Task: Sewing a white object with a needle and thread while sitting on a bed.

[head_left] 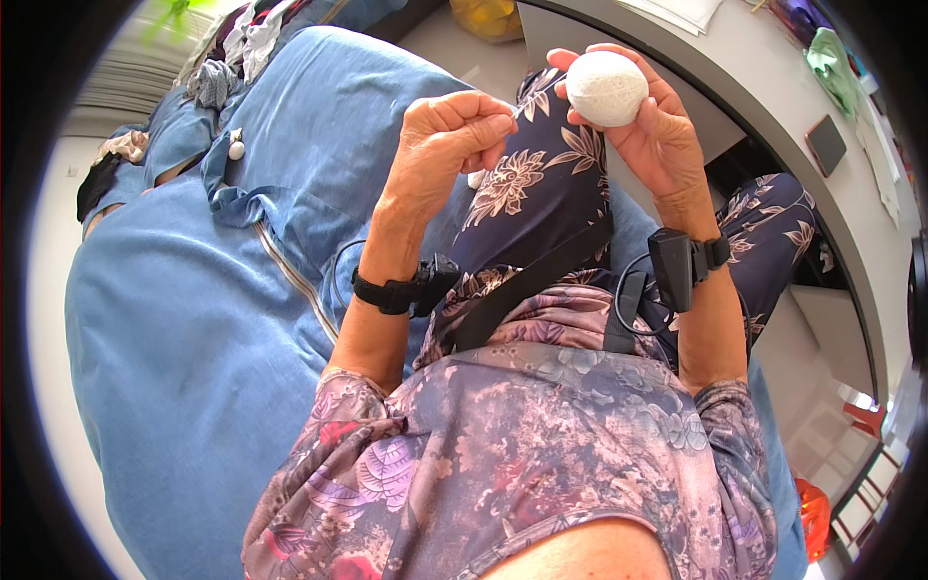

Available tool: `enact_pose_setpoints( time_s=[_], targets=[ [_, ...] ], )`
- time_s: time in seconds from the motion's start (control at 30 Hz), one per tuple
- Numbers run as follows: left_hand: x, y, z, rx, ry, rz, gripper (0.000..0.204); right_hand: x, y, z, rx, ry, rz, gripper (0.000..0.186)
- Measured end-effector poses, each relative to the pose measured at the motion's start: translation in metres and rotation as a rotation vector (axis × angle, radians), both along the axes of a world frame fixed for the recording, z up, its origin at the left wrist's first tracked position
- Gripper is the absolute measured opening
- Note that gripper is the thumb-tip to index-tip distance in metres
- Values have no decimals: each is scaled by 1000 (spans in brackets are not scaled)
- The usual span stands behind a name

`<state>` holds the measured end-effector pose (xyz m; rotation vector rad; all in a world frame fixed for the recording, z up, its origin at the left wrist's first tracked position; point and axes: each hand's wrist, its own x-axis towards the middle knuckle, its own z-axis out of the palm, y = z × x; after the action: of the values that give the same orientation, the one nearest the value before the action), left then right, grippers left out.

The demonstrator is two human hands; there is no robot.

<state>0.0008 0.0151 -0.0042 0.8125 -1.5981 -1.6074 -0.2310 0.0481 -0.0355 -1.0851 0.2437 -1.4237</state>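
In my right hand (667,130) I hold a ball of white thread (606,90), with my thumb against its side and my fingers behind it. My left hand (459,130) is closed in a pinch on a thin strand of white thread (514,112), to the left of the ball and slightly lower. A small white object (476,180), partly hidden, shows just below that hand, too little to identify. Both hands are over my dark floral trousers (522,184). Each forearm has a black strapped-on device with a cable.
A blue-covered seat (193,329) surrounds me, with clothes (256,34) and a small white round object (236,145) on it. At right, a curved white desk (773,68) bears a dark flat rectangle (825,145) and cloth (831,68). A yellow bag (483,17) lies beyond the seat.
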Motion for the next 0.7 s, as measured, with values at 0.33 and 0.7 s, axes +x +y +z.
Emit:
enact_pose_setpoints(
  time_s=[0.33, 0.7],
  targets=[
    [20, 15, 2, 35, 11, 84, 11, 2, -11, -15, 187, -287, -1, 70],
    [10, 40, 4, -52, -139, -54, 8, 20, -17, -10, 251, -445, -4, 63]
  ],
)
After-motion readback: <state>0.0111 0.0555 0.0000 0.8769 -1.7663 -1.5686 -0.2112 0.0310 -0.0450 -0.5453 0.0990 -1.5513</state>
